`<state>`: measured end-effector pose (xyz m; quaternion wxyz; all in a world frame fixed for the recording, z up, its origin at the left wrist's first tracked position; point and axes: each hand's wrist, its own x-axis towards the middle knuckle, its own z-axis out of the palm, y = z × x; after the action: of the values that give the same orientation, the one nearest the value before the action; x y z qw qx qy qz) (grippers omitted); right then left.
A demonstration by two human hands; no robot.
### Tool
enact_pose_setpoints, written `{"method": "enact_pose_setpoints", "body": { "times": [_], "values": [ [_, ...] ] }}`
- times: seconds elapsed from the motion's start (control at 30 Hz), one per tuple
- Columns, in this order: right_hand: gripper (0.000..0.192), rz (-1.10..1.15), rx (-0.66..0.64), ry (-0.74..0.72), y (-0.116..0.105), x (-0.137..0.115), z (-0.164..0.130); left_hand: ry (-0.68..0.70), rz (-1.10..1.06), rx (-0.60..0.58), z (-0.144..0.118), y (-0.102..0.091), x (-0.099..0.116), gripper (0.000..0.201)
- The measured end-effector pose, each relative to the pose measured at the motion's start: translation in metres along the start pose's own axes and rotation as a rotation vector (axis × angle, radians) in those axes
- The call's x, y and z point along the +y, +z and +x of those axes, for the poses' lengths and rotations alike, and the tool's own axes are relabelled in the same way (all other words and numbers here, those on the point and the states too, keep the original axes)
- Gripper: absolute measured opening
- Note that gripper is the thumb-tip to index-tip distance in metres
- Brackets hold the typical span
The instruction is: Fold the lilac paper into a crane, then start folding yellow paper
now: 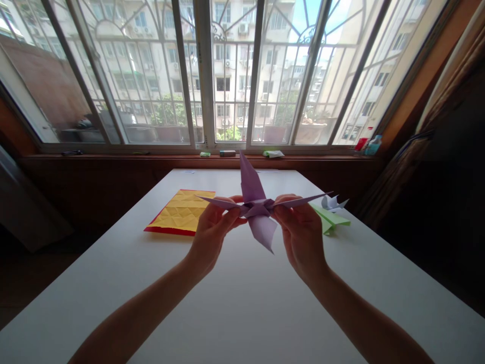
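Observation:
A purple folded-paper crane (pixel 253 184) is held up above the white table, in the middle of the view. One broad wing points up and the other hangs down toward me, while two thin points stick out to the sides. My left hand (pixel 215 225) pinches the base of the left point between thumb and fingers. On the other side, my right hand (pixel 301 227) pinches the base of the right point the same way. Parts of both thin points lie over or behind my fingers.
On the white table (pixel 235 313), creased yellow paper with a red edge (pixel 180 212) lies left. Green folded paper (pixel 329 218) and a pale folded-paper piece (pixel 335 203) lie right. Small items, including an eraser (pixel 228 153) and a blue bottle (pixel 374 145), stand along the windowsill (pixel 159 157).

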<state>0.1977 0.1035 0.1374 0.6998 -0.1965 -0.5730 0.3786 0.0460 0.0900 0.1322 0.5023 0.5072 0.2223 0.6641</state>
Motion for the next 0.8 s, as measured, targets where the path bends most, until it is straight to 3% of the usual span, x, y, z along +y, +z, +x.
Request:
{"method": "enact_pose_setpoints", "body": {
  "times": [0.17, 0.43, 0.6, 0.8],
  "values": [
    [0.005, -0.142, -0.051, -0.108, -0.001, 0.003, 0.003, -0.096, -0.036, -0.012, 0.001, -0.005, 0.001, 0.019],
    [0.006, -0.301, -0.269, -0.052, -0.01, -0.006, 0.012, 0.017, 0.135, -0.056, 0.004, -0.009, -0.001, 0.018],
    [0.013, -0.225, -0.285, 0.119, -0.014, -0.009, 0.017, 0.022, 0.355, -0.165, 0.004, -0.012, 0.004, 0.017],
    [0.023, -0.19, -0.407, 0.375, -0.019, -0.011, 0.024, 0.192, 0.478, -0.273, 0.008, -0.023, 0.013, 0.032]
  ]
}}
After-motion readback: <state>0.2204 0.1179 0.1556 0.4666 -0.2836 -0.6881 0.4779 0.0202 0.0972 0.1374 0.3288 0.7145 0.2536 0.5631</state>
